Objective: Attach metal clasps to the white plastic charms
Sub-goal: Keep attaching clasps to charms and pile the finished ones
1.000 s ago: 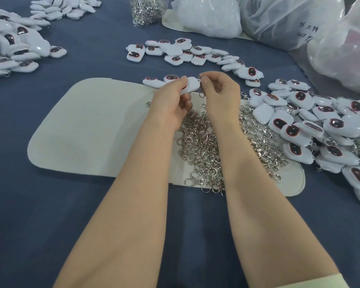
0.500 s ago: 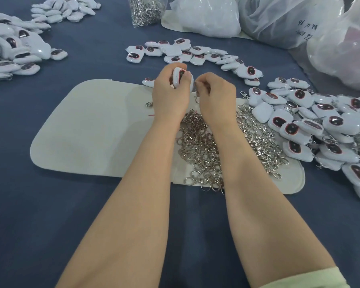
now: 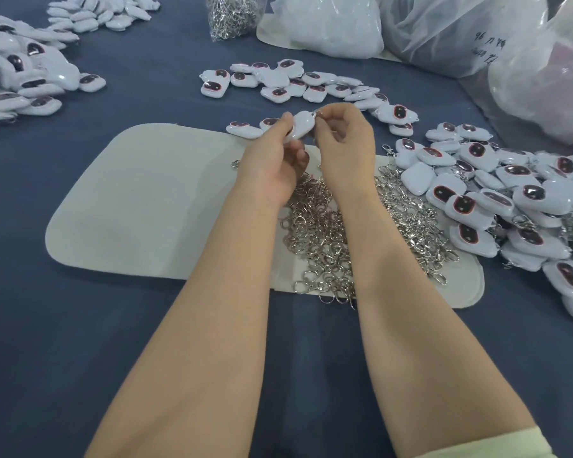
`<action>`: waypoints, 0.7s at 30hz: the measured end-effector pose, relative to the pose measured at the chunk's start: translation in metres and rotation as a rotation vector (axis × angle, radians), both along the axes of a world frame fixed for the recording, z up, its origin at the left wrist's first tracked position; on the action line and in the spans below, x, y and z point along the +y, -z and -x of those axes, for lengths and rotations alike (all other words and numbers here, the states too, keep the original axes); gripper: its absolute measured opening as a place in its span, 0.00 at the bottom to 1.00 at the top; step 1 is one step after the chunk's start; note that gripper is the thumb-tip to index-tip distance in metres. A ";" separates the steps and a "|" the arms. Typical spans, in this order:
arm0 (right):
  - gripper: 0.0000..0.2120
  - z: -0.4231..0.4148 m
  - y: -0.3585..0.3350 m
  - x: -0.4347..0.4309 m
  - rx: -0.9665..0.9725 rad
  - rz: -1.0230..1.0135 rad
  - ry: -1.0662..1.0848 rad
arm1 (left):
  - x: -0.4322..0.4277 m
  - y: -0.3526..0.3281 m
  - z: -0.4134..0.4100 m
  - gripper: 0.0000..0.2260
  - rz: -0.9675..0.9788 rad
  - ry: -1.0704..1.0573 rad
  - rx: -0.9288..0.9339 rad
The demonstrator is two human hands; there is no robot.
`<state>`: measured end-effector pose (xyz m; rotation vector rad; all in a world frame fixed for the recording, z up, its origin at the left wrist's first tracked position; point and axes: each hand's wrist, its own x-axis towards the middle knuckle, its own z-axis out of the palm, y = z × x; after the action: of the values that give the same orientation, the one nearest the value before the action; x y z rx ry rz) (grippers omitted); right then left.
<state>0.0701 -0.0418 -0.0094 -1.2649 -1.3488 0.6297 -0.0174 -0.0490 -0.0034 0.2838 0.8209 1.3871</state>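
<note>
My left hand (image 3: pixel 275 153) holds a white plastic charm (image 3: pixel 301 124), its plain back facing up, above the far edge of a cream mat (image 3: pixel 139 206). My right hand (image 3: pixel 343 140) pinches a small metal clasp (image 3: pixel 315 112) at the charm's upper right corner. A heap of loose silver clasps (image 3: pixel 341 233) lies on the mat under my wrists. Loose charms with dark red-rimmed windows are piled to the right (image 3: pixel 497 209).
A row of charms (image 3: pixel 291 82) lies beyond my hands, and more piles sit at the far left (image 3: pixel 24 81) and top left (image 3: pixel 100 14). A clear bag of clasps (image 3: pixel 232 11) and big plastic bags (image 3: pixel 460 31) stand at the back on the blue cloth.
The charm has turned from upright, window showing, to lying tilted with its plain back up. My right hand's fingers have moved up to the charm's corner with the clasp.
</note>
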 end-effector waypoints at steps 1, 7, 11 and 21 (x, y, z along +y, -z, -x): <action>0.12 0.000 0.000 -0.001 0.010 -0.012 0.011 | -0.001 0.000 0.000 0.07 0.009 0.013 -0.025; 0.05 0.000 -0.001 -0.003 0.001 -0.102 0.062 | -0.003 0.002 0.003 0.05 0.033 0.054 -0.165; 0.04 -0.001 0.001 -0.003 -0.218 -0.145 0.098 | 0.000 0.004 0.002 0.07 0.043 -0.045 0.007; 0.06 -0.006 0.002 0.001 -0.459 0.003 0.026 | -0.005 0.008 -0.005 0.07 -0.365 -0.342 1.014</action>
<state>0.0762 -0.0411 -0.0115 -1.4841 -1.6996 0.3299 -0.0127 -0.0538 -0.0116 1.2419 1.4784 1.7048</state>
